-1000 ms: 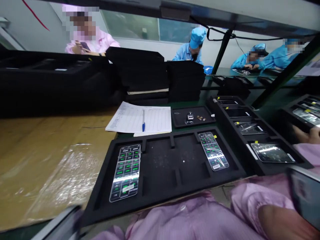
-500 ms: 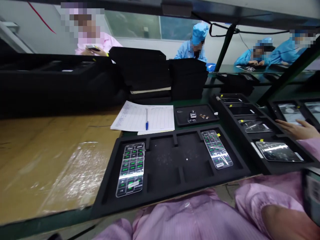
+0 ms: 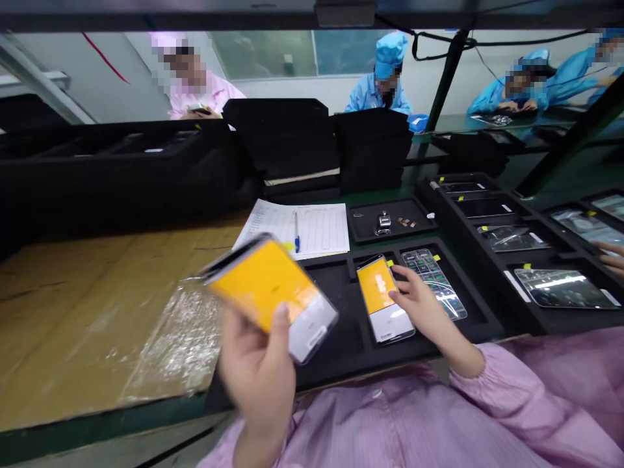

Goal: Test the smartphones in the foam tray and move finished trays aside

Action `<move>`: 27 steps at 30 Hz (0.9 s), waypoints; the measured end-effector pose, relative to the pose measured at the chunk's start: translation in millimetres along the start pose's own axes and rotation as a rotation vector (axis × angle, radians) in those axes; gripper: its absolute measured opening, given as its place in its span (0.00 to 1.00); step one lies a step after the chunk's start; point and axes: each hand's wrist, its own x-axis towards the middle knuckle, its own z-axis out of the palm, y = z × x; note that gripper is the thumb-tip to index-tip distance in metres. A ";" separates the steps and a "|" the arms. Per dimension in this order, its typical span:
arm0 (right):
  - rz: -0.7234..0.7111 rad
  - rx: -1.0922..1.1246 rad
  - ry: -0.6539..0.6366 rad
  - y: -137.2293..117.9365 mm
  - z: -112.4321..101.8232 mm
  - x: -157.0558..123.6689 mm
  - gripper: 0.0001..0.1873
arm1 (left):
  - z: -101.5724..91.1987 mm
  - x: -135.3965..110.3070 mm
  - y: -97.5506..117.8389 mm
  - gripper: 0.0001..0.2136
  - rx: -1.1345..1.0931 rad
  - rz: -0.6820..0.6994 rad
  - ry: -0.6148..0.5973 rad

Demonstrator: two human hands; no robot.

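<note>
A smartphone (image 3: 277, 286) with an orange and white screen is in my left hand (image 3: 260, 364), lifted and tilted above the left part of the black tray (image 3: 336, 364). Motion smears it a little. My right hand (image 3: 422, 302) has its thumb and fingers on the right edge of a second orange-screen smartphone (image 3: 383, 302), which lies in a middle compartment of that tray. Beside it, partly behind my right hand, a third phone (image 3: 443, 283) shows a grid of green labels in the right compartment. The tray's left compartment is largely hidden by my left hand and its phone.
Behind the tray lie printed sheets (image 3: 324, 227) with a blue pen (image 3: 297, 237), and a small tray (image 3: 361, 231) holding a metal counter. More phone trays (image 3: 492, 260) line the right, near another person's hand (image 3: 611, 257). Black trays (image 3: 287, 143) are stacked behind. Co-workers sit opposite.
Both my hands have come in over the tray. Two orange-screen phones now show, one in my left hand and one under my right. The view has shifted slightly.
</note>
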 end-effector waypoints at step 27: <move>-0.667 -0.726 0.176 15.9 -12.6 -46.4 0.24 | 31.0 11.8 -44.5 0.23 1.074 0.873 -0.630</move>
